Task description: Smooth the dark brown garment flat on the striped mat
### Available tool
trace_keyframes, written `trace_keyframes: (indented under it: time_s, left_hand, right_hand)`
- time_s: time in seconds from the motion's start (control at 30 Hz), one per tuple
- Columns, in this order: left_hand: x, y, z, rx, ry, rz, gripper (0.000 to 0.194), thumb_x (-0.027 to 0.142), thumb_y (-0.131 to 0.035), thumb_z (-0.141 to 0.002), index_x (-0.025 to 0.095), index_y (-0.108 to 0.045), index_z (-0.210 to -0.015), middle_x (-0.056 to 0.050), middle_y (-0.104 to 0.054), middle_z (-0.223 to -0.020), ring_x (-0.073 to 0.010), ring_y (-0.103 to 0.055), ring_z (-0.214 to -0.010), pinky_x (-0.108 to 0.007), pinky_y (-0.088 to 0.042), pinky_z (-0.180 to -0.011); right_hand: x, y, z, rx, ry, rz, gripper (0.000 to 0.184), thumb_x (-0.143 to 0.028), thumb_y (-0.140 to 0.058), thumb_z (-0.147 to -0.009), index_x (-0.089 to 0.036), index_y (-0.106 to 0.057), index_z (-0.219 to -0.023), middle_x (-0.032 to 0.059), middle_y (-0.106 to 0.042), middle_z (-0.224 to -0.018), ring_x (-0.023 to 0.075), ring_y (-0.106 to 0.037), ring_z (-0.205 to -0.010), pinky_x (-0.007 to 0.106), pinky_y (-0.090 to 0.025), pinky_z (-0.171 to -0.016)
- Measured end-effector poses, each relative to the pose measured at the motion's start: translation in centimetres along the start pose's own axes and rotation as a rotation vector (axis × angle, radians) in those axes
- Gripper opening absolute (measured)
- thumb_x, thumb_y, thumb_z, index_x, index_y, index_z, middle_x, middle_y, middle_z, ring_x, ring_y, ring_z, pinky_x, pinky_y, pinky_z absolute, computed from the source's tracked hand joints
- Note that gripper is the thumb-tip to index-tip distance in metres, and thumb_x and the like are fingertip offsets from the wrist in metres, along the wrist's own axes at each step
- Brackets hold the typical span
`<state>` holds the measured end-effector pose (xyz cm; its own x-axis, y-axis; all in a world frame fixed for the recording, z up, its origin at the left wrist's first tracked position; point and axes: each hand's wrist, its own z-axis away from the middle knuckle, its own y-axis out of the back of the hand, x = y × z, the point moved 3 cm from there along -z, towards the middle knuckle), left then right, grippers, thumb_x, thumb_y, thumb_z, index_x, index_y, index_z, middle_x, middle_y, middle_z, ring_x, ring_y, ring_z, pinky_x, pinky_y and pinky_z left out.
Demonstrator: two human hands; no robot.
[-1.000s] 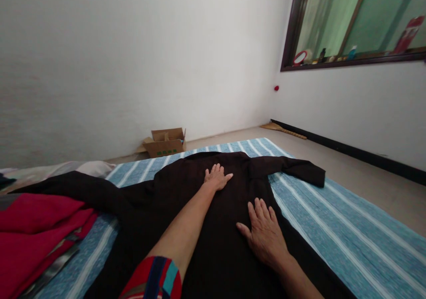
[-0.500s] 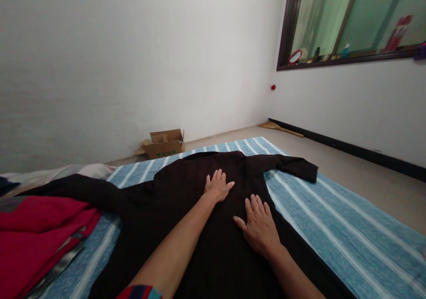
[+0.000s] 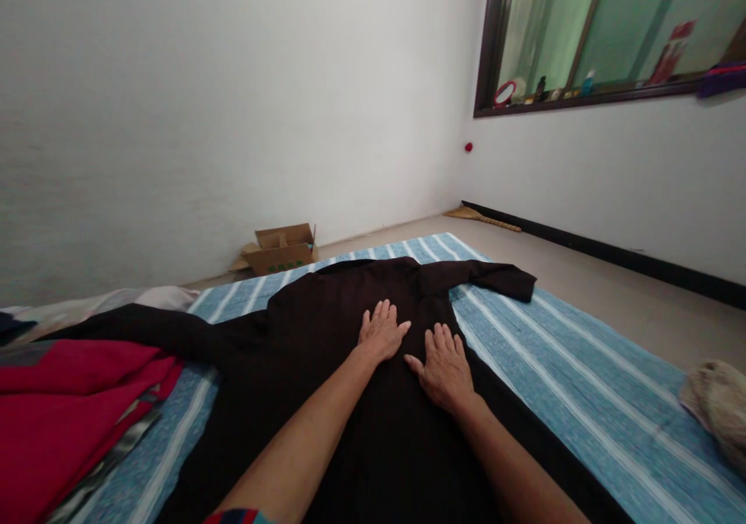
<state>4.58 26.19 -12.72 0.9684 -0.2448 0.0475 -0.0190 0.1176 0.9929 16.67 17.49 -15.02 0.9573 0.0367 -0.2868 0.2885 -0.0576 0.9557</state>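
Observation:
A dark long-sleeved garment lies spread on the blue and white striped bed sheet, its collar end away from me and its sleeves out to both sides. My left hand rests flat on the upper middle of the garment, fingers stretched out. Close to its right and slightly nearer to me, my right hand also lies palm down on the cloth, thumb spread. Neither hand grips anything. The garment's lower part runs under my forearms and out of view.
Red folded clothing is piled at the left, touching the dark left sleeve. A fluffy beige thing sits at the right edge. Beyond the bed are an open cardboard box, a broom on the floor and a window sill holding small items.
My right hand has slid a little forward and left over the garment, while my left hand stays nearly in place. The view has turned slightly right, bringing the fluffy thing into sight.

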Motion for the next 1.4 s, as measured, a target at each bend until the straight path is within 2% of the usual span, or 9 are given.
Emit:
trace_keyframes:
  time_s: [0.17,0.3,0.5,0.63,0.8,0.93,1.07,1.23,1.4]
  left_hand:
    - [1.3,-0.8,3.0,-0.034,-0.052,0.009,0.069,0.053,-0.015,-0.091,0.011,-0.024,-0.145,-0.01,-0.013,-0.154,-0.0235,-0.007,-0.142,-0.046,-0.011,-0.113]
    - [1.3,-1.4,3.9,-0.062,-0.058,0.025,0.069,0.054,-0.014,-0.091,0.013,-0.021,-0.146,-0.008,-0.011,-0.155,-0.0213,-0.005,-0.142,-0.045,-0.011,-0.113]
    - [2.0,-0.8,4.6,-0.059,-0.041,0.055,0.067,0.052,-0.017,-0.092,0.013,-0.025,-0.144,-0.009,-0.014,-0.154,-0.0216,-0.007,-0.142,-0.045,-0.011,-0.113]
    - [2.9,-0.1,7.4,-0.064,-0.066,0.066,0.064,0.052,-0.019,-0.092,0.015,-0.027,-0.144,-0.008,-0.014,-0.154,-0.022,-0.008,-0.142,-0.044,-0.012,-0.113]
    - [3.7,-0.1,12.5,-0.042,-0.099,0.069,0.068,0.057,-0.017,-0.091,0.014,-0.027,-0.144,-0.009,-0.015,-0.154,-0.0237,-0.008,-0.142,-0.044,-0.011,-0.113]
    - [4.2,-1.5,15.6,-0.058,-0.125,0.076,0.074,0.061,-0.017,-0.089,0.014,-0.025,-0.145,-0.009,-0.013,-0.154,-0.023,-0.007,-0.142,-0.044,-0.01,-0.114]
    - [4.3,-2.6,16.7,-0.05,-0.151,0.08,0.074,0.063,-0.018,-0.088,0.016,-0.026,-0.145,-0.008,-0.014,-0.154,-0.0221,-0.007,-0.142,-0.044,-0.007,-0.114]
    - [4.5,-2.4,17.6,-0.059,-0.154,0.113,0.073,0.061,-0.021,-0.089,0.016,-0.026,-0.145,-0.008,-0.013,-0.154,-0.0224,-0.007,-0.142,-0.046,-0.008,-0.114]
    - [5.0,-2.6,19.4,-0.058,-0.203,0.129,0.075,0.063,-0.018,-0.089,0.013,-0.026,-0.145,-0.01,-0.014,-0.154,-0.023,-0.007,-0.142,-0.046,-0.009,-0.115]
  right_hand:
    - [0.7,0.2,0.1,-0.019,0.008,0.032,0.08,-0.062,-0.024,-0.09,-0.001,-0.028,-0.143,0.0223,-0.019,-0.15,0.0319,-0.011,-0.14,0.045,-0.006,-0.11]
    - [1.8,0.6,0.5,-0.065,0.021,0.043,0.083,-0.065,-0.022,-0.089,-0.002,-0.026,-0.144,0.0208,-0.018,-0.151,0.03,-0.009,-0.14,0.043,-0.005,-0.11]
    - [5.4,1.7,1.9,-0.087,-0.044,0.093,0.079,-0.063,-0.021,-0.09,-0.006,-0.024,-0.145,0.0178,-0.018,-0.152,0.0284,-0.009,-0.14,0.045,-0.004,-0.11]
    - [7.3,2.3,3.3,-0.08,-0.133,0.125,0.077,-0.061,-0.019,-0.091,-0.005,-0.023,-0.145,0.0179,-0.017,-0.152,0.0296,-0.009,-0.14,0.048,-0.005,-0.11]
    - [6.2,2.1,6.5,0.001,0.011,0.158,0.079,-0.063,-0.023,-0.09,-0.005,-0.024,-0.145,0.0181,-0.016,-0.152,0.0288,-0.008,-0.14,0.045,-0.004,-0.111]
    - [5.3,1.0,8.7,-0.064,0.122,0.162,0.08,-0.065,-0.024,-0.089,-0.006,-0.029,-0.143,0.0173,-0.022,-0.151,0.0276,-0.013,-0.14,0.042,-0.009,-0.111]
    - [5.8,0.8,9.3,-0.081,0.083,0.187,0.078,-0.062,-0.025,-0.09,-0.006,-0.028,-0.144,0.0165,-0.02,-0.151,0.0274,-0.013,-0.14,0.043,-0.01,-0.111]
    - [6.2,1.1,9.7,-0.073,-0.013,0.219,0.076,-0.06,-0.025,-0.091,-0.006,-0.028,-0.144,0.017,-0.021,-0.151,0.028,-0.014,-0.14,0.044,-0.01,-0.111]
    - [4.6,1.0,11.3,-0.065,0.089,0.193,0.075,-0.059,-0.027,-0.09,-0.007,-0.028,-0.144,0.0153,-0.019,-0.152,0.0268,-0.012,-0.14,0.044,-0.009,-0.112]
